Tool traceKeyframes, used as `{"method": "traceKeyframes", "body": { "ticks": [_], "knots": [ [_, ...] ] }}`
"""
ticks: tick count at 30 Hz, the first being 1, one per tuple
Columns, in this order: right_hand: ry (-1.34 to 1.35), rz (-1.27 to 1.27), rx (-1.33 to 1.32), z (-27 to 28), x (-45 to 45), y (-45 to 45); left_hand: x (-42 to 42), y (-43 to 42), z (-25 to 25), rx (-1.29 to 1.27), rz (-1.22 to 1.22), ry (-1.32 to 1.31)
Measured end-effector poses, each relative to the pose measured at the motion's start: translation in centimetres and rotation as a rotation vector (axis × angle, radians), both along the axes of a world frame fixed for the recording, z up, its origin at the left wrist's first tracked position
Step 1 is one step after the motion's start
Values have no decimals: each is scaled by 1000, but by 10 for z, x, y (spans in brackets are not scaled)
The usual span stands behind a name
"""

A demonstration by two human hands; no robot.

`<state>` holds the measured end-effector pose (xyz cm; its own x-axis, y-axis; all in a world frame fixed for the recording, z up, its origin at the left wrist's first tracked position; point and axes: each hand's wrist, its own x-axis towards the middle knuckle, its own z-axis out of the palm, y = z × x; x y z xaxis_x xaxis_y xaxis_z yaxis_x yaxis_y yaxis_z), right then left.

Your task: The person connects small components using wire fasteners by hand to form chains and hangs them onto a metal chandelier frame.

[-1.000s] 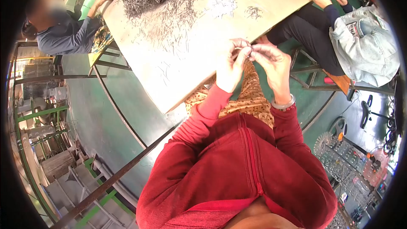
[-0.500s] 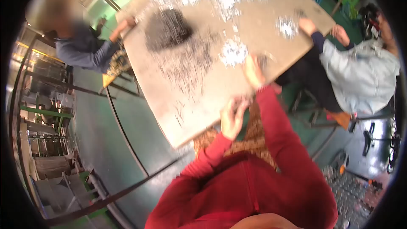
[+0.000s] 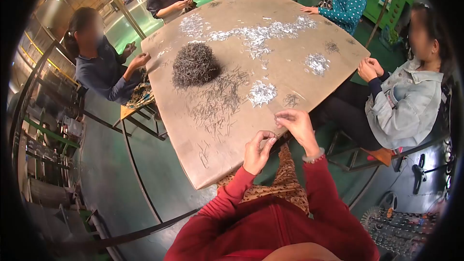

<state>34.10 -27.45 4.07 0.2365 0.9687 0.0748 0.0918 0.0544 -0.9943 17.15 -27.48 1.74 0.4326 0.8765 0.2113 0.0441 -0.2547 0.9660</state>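
Note:
My left hand (image 3: 257, 153) is over the table's near edge, thumb and fingertips pinched together on something too small to make out. Just right of it is my right hand (image 3: 298, 128), its thumb and index finger also closed in a pinch; what they hold is too small to name. Beyond my hands lie a small heap of shiny silver-white pieces (image 3: 261, 94) and a little cluster of thin dark pieces (image 3: 291, 99). Further left, a large mound of dark, wire-like pieces (image 3: 194, 65) rises from the table, with many more (image 3: 217, 108) scattered in front.
The brown-covered table (image 3: 188, 137) has more silver-white pieces (image 3: 256, 38) spread across its far half and another small heap (image 3: 317, 64) at right. Several people sit around it, including one in a pale jacket (image 3: 411, 106) at right and one in dark blue (image 3: 104, 75) at left.
My right hand has come back from beside the near silver-white heap to close by my left hand. The right-hand person's hands have drawn back to the table edge and come together.

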Motion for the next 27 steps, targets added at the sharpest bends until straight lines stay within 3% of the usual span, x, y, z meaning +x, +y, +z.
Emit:
{"method": "traceKeyframes", "body": {
  "ticks": [3, 6, 9, 14, 22, 25, 27],
  "knots": [
    [96, -31, 19, 16, -6, -29, 1, 0, 16, 78, -34, 90],
    [-123, -57, 67, 29, -8, -48, 3, -3, 24, 125, -56, 90],
    [-158, -71, 89, 40, -13, -58, 0, -5, 32, 200, -53, 184],
    [109, -109, 74, 21, -21, -58, -3, -14, 21, 75, -94, 121],
    [222, -58, 119, 6, -22, -56, -6, -11, 3, 63, -89, 135],
    [240, -87, 166, 4, -27, -56, -7, -11, -10, 182, -38, 161],
    [243, -97, 132, -3, -27, -56, -11, -13, -12, 60, -71, 120]
  ]
}}
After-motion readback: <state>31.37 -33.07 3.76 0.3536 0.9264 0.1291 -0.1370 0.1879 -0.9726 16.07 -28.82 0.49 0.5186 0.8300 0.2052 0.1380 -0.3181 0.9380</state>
